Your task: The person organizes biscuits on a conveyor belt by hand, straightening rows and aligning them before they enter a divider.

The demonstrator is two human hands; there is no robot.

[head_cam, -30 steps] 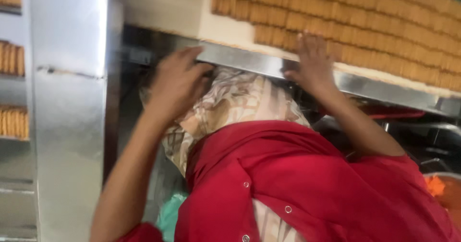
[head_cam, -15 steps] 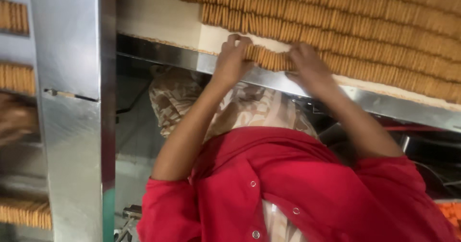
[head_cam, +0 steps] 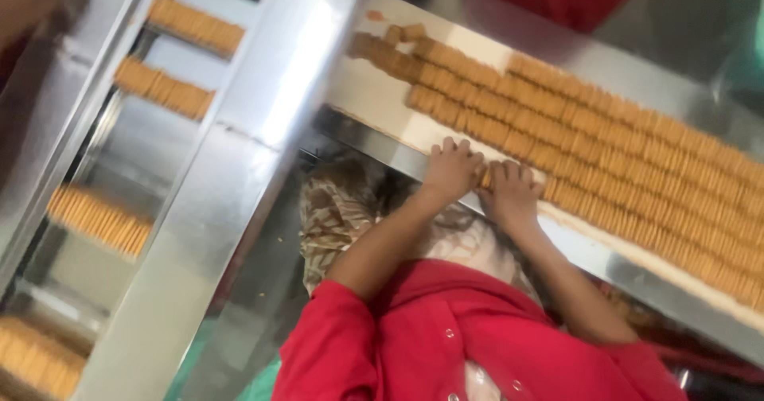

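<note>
Biscuits (head_cam: 605, 146) are lying in tight rows on the white belt (head_cam: 374, 99), and both hands are pressing on the near row's end, left hand (head_cam: 452, 169) and right hand (head_cam: 511, 192) side by side, fingers curled down over a few biscuits, probably bunching them into a stack

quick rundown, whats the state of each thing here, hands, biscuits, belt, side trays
left hand: palm down, fingers curled on the biscuits
right hand: palm down beside it, on the same row
biscuit rows: packed edge to edge, front row gathered between the hands
white belt: partly bare
side trays: holding short biscuit stacks
</note>
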